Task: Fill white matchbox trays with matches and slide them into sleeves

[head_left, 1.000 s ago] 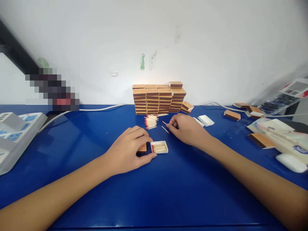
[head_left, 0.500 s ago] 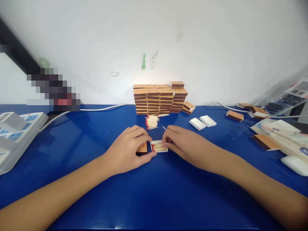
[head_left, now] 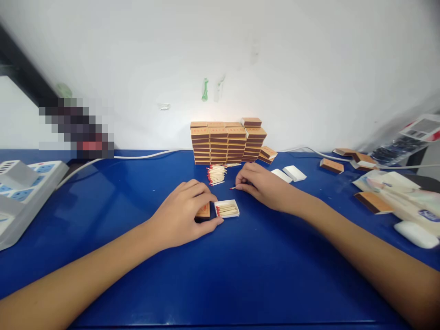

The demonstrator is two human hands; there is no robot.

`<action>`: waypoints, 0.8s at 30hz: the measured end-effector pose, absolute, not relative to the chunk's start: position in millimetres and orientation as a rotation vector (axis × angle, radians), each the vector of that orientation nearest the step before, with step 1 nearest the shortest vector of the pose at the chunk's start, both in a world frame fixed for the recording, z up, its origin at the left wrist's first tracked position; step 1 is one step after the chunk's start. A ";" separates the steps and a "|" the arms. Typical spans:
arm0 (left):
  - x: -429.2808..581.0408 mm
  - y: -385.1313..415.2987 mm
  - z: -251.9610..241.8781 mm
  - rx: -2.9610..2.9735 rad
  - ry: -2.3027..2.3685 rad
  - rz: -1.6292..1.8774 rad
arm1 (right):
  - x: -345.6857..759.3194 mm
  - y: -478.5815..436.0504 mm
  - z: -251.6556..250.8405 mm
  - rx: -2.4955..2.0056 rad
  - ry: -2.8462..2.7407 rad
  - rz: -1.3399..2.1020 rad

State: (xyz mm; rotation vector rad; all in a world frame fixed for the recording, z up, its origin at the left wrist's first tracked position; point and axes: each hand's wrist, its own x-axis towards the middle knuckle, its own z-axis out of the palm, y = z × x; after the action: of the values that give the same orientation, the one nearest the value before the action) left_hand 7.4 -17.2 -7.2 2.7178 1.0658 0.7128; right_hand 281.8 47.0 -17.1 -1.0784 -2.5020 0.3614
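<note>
Red-tipped matches lie in a white tray [head_left: 235, 203] on the blue table [head_left: 213, 284]. My left hand [head_left: 187, 213] is curved around a brown matchbox cover [head_left: 204, 211] just left of the tray, and its fingertips touch the tray's left edge. Behind and to the right of the tray, my right hand [head_left: 259, 185] pinches a single match [head_left: 233, 188], its head pointing left. A loose pile of matches [head_left: 216, 174] lies behind the tray, in front of stacked matchboxes [head_left: 219, 144].
Two white trays [head_left: 294, 173] rest behind my right hand. Matchboxes [head_left: 332, 166], a plastic packet [head_left: 409, 201] and a white object [head_left: 416, 234] are on the right. A power strip [head_left: 51, 183] stands at the left, and a white cable [head_left: 144, 156] runs along the wall.
My right hand has moved away from the tray, back and to the right, and now pinches the single match. The tray's right end is uncovered. My left hand has stayed in place.
</note>
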 end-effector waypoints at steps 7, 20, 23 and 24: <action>7.4 -18.1 -7.5 2.733 1.060 0.709 | 246.4 39.6 -23.2 -1.040 -2.397 0.299; 6.9 -17.6 -7.0 2.735 1.072 0.703 | 256.5 32.6 -10.7 -1.152 -2.434 0.315; 6.4 -17.3 -7.2 2.744 1.086 0.708 | 257.8 15.1 3.1 -1.108 -2.447 0.309; 6.5 -17.4 -7.0 2.742 1.091 0.702 | 256.8 8.8 6.4 -1.093 -2.472 0.311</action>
State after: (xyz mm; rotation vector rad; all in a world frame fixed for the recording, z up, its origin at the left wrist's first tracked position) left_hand 6.5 -17.4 -7.0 2.7422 1.0914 0.7020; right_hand 256.8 8.8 6.4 -1.0931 -2.4722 0.3106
